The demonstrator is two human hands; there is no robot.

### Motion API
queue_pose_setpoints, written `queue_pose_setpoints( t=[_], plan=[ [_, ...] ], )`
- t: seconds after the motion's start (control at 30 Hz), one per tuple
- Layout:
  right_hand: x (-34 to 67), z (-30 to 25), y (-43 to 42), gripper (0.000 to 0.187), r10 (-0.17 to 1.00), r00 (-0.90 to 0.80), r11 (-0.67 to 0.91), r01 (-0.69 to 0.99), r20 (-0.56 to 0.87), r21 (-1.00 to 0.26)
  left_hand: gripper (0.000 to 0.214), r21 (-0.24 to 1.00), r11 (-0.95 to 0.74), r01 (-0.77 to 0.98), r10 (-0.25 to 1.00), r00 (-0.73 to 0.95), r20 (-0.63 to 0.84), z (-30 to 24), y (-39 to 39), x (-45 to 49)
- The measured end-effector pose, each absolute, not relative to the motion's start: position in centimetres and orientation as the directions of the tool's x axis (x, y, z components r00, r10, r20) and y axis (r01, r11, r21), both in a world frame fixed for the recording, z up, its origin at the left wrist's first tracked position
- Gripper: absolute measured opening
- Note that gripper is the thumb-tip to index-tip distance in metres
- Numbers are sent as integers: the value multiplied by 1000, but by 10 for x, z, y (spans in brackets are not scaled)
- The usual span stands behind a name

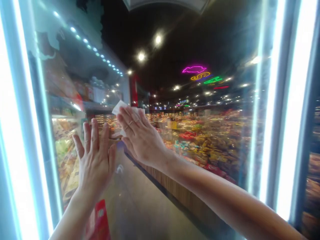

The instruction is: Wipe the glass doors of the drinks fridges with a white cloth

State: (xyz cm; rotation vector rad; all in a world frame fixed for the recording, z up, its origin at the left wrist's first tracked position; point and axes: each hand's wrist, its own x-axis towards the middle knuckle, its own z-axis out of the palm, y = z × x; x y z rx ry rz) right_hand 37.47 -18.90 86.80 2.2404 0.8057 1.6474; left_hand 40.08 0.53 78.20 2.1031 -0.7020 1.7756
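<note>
A tall, shiny glass pane stands in front of me, framed by bright light. My right hand reaches across from the right and lies flat on a white tissue, pressing it to the pane. Corners of the tissue stick out past the fingertips; the rest is hidden under the palm. Just to the left, my left hand is raised with fingers spread, its palm facing the glass. It holds nothing. Whether its palm touches the pane I cannot tell.
Glowing white light tubes run up the left edge and the right edge. Blurred heaps of colourful packaged goods show on the right, with lit shelves on the left. A red object shows at lower left. Neon signs glow above.
</note>
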Motion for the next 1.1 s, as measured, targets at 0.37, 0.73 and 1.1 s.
queue_pose_setpoints(
  t=[0.37,0.73,1.1],
  plan=[
    [372,857,-190,87,617,235,-787,210,751,580,69,-56,-838,-543,-120,83,989,787,19,418],
    [364,799,-252,77,518,175,-854,159,837,496,75,-116,-818,-564,-187,69,980,753,-40,407],
    [335,768,-344,90,435,239,-900,90,868,426,75,-112,-788,-606,-198,76,977,719,-141,382]
  ],
)
